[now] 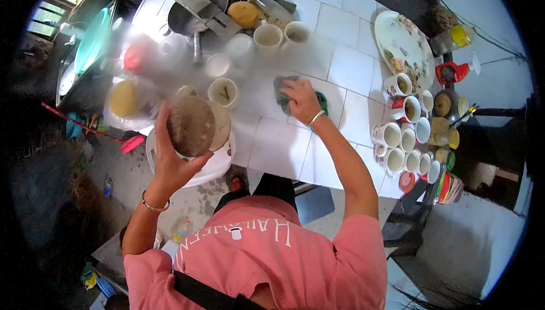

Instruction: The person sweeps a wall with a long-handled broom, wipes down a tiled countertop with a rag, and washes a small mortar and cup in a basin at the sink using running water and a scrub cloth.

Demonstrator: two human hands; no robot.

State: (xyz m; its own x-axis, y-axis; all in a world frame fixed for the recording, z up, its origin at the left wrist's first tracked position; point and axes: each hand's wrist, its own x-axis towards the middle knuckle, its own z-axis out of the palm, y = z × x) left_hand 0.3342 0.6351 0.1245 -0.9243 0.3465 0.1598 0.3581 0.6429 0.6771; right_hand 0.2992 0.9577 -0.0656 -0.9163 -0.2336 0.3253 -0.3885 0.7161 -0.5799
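My left hand (170,159) grips a round container with a brown, speckled face (192,125), fingers on one side and thumb below. It is held over a white basin (218,165) at the counter's near left edge, and a pale round piece partly shows behind it. My right hand (301,103) presses a dark green cloth (282,93) flat against the white tiled counter (284,145), with its fingers curled on the cloth. A white mug with a dark bit inside (223,93) stands between my hands.
At the back left lie a pan (197,12), a yellow fruit (243,14) and several cups (268,36). Along the right edge stand several mugs (392,134), a floral tray (403,46) and jars (443,134). A teal basin (93,40) leans at far left. Haze blurs the left part.
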